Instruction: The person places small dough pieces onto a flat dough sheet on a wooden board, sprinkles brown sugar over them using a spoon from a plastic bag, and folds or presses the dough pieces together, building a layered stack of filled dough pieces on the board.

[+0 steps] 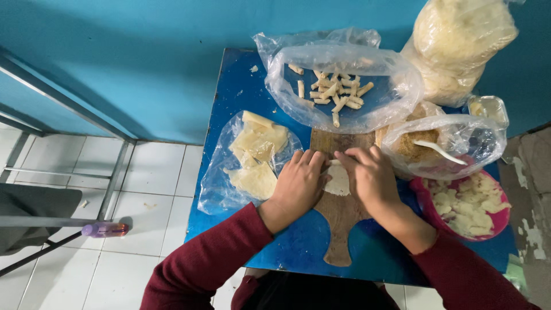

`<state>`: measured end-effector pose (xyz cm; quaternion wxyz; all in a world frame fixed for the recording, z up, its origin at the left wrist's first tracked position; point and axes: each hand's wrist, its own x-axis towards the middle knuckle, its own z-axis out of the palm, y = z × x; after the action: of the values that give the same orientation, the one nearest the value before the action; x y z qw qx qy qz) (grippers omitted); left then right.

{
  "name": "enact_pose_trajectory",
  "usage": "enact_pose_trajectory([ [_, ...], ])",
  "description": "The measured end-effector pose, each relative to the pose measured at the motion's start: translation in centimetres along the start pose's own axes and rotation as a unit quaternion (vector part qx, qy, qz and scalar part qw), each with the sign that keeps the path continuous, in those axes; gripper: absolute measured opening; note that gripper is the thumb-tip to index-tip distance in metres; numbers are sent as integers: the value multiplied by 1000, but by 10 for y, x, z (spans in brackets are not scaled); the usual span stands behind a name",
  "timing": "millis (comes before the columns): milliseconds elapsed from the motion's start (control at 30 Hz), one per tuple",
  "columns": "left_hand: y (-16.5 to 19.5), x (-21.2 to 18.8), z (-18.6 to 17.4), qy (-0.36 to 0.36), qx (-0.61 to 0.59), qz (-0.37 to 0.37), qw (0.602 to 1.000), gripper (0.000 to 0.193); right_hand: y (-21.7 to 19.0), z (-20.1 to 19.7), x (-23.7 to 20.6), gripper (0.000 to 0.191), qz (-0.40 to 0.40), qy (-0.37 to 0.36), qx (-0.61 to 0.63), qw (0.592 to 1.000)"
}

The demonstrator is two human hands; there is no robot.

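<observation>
My left hand [298, 185] and my right hand [370, 177] press together on a pale thin wrapper [338, 180] lying on a wooden cutting board [341, 218]. Both hands' fingers curl over the wrapper's top edge; what lies under them is hidden. A clear plastic bag with several small rolled pieces [336, 92] sits open beyond the board. To the left, a plastic bag holds a stack of pale wrapper sheets [256, 155]. Both sleeves are dark red.
A small blue table [241, 92] carries everything. At right stand a pink bowl of pale chunks [470, 204], a bag of brown filling with a white spoon [439, 150] and a large bag of pale shreds [459, 40]. A metal frame [63, 103] stands on white floor tiles at left.
</observation>
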<state>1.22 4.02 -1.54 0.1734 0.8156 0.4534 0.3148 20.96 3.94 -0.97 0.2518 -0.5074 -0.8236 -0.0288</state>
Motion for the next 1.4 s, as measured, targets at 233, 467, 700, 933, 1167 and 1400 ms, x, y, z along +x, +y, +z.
enact_pose_trajectory([
  [233, -8, -3, 15, 6, 19, 3, 1000, 24, 15, -24, 21, 15, 129, -84, 138, 978],
  [467, -2, 1, 9, 3, 71, 36, 997, 11, 32, -44, 53, 45, 195, 63, 234, 950],
  [700, -2, 66, -10, -92, 190, -25, 977, 19, 19, -91, -2, 31, 103, 73, 161, 979],
  [933, -20, 151, -3, 82, 219, -21, 972, 35, 39, -123, -68, 27, 127, 111, 112, 979],
  [1167, -22, 169, 5, 68, 223, -71, 970, 24, 76, -138, -131, 31, 319, -6, 1, 948],
  [1400, -32, 144, 2, 114, 13, -6, 993, 20, 65, -118, -145, 31, 135, -47, -83, 986],
])
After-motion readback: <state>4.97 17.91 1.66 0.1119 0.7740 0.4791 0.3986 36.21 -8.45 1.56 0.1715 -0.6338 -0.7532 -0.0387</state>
